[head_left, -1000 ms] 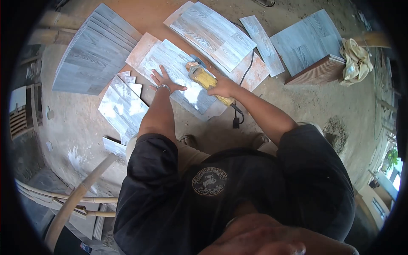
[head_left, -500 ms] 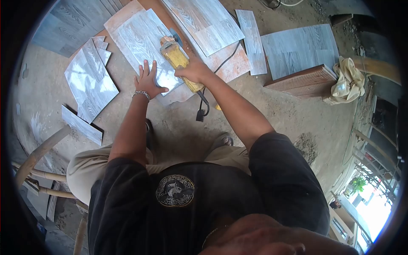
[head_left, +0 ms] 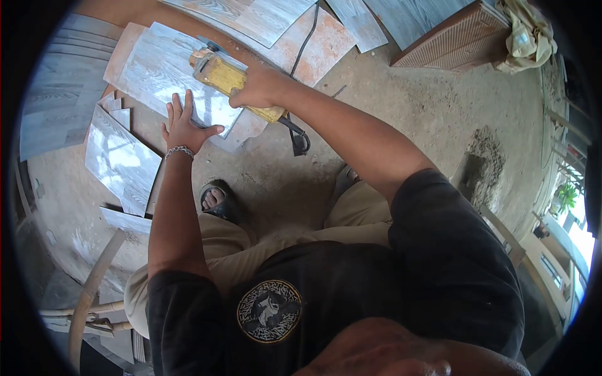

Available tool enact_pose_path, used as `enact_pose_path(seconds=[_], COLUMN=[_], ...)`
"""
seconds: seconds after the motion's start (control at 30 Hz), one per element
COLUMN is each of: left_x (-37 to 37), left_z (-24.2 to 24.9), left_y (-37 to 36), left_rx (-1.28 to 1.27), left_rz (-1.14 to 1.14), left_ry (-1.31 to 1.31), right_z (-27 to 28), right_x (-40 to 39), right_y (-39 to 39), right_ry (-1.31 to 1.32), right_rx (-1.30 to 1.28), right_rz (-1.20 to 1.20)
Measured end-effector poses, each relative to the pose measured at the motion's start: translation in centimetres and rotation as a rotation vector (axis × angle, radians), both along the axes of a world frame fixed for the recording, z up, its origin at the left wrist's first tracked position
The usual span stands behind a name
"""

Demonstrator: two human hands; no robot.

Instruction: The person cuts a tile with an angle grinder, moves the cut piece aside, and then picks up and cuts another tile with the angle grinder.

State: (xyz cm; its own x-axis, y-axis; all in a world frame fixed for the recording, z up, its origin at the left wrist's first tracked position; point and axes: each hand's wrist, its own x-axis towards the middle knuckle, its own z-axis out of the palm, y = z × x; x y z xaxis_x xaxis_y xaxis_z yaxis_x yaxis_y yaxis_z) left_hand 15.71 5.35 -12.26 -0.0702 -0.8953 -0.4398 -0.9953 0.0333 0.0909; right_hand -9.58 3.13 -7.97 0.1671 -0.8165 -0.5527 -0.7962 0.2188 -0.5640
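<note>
Down on the dusty floor, a grey wood-grain tile is being pinned flat by the left hand, whose fingers are spread apart and pressed on the tile's near edge, thumb stretched out to the side. A bracelet is being worn at that wrist. The tile is pale grey with streaky whitish grain, glossy enough to be catching glare, and it is lying on a larger sheet with an orange-pink dusty border. Across the tile a yellow angle grinder is being held by the right hand, the fingers clamped around its body; its front end is being kept low over the tile's far part, though whether the disc is touching cannot be told. A black cord is trailing from the grinder's rear and looping on the ground. Cut grey tile pieces are lying just left of the left forearm, near a sandalled foot. Further tiles are lying beyond the grinder, and a ribbed brown board with a crumpled cloth is resting well apart at the upper right.
</note>
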Motion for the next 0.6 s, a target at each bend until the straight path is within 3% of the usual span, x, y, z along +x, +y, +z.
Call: enact_pose_path(seconds=[0.6], left_x=[0.3], left_z=[-0.6], left_y=[-1.4], left_rx=[0.009], left_rz=[-0.069], left_ry=[-0.083], right_z=[-1.2], right_x=[-0.5], right_y=[2.0], right_ry=[-0.046], right_rx=[-0.081], right_rz=[-0.057])
